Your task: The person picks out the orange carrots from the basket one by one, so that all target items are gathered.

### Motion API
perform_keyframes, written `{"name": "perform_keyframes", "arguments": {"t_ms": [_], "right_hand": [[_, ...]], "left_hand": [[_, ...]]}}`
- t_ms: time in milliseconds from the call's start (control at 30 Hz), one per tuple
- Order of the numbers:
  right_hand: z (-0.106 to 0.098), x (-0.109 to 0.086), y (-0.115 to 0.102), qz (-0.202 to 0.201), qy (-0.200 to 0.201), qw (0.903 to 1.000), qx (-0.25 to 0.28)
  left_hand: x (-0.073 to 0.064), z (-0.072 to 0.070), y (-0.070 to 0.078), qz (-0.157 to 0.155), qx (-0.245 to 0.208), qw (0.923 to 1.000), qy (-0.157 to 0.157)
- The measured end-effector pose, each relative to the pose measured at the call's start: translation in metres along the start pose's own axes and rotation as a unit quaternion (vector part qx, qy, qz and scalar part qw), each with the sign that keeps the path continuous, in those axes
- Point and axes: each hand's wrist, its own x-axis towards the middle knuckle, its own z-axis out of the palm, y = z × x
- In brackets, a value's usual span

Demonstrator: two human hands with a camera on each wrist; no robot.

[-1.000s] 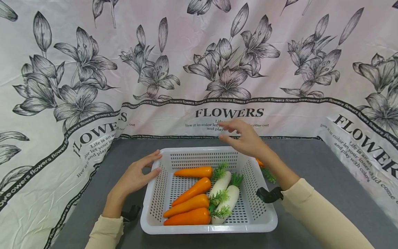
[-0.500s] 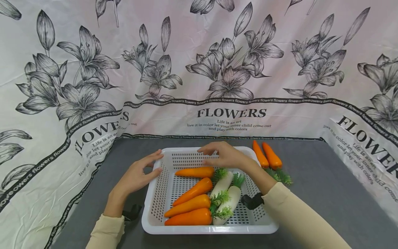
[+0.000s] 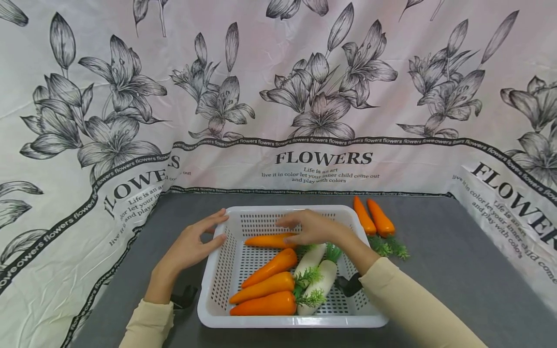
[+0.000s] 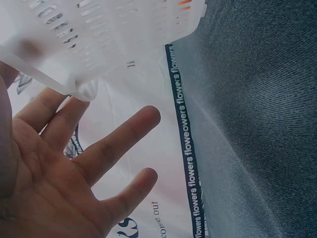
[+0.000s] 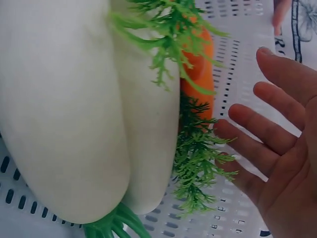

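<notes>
My left hand (image 3: 191, 244) rests on the left rim of a white perforated plastic basket (image 3: 289, 321). Its fingers look relaxed, and some stand apart from the wall in the left wrist view. Inside the basket my right hand (image 3: 313, 227) hovers by the rearmost carrot (image 3: 265, 240), covering part of it. Fingers half extended, that hand (image 5: 277, 144) is beside the carrot's green leaves (image 5: 198, 173) in the right wrist view, with nothing held. Several orange carrots (image 3: 263, 287) lie at the basket's left and middle. Right of them are two white radishes (image 3: 321, 280) with green tops.
Two more carrots (image 3: 381, 218) lie on the grey table (image 3: 439, 270), outside the basket's back right corner. A white curtain (image 3: 322, 116) printed with flowers hangs behind and along both sides.
My right hand has come down and leftward from above the basket's back right to the rearmost carrot. The two carrots outside have come into fuller view. My left hand keeps its place.
</notes>
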Motion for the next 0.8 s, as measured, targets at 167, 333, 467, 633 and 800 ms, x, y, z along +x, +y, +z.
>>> {"name": "perform_keyframes", "arguments": {"t_ms": [167,333,467,633,800], "right_hand": [[0.005,0.0,0.002,0.005,-0.022,0.9993,-0.031],[0.011,0.002,0.002,0.026,-0.037,0.9981,-0.041],[0.016,0.003,0.002,0.064,-0.052,0.9963,-0.025],[0.018,0.004,0.001,0.078,-0.062,0.9951,0.003],[0.021,0.007,0.003,0.054,-0.078,0.9954,-0.008]], "left_hand": [[0.0,0.0,-0.001,0.002,0.0,1.0,-0.002],[0.0,0.0,-0.002,0.008,-0.001,1.0,0.001],[-0.001,-0.001,-0.001,0.01,0.0,1.0,0.002],[-0.001,-0.002,0.001,0.007,-0.002,1.0,0.002],[-0.001,-0.001,0.001,0.002,-0.001,1.0,0.002]]}}
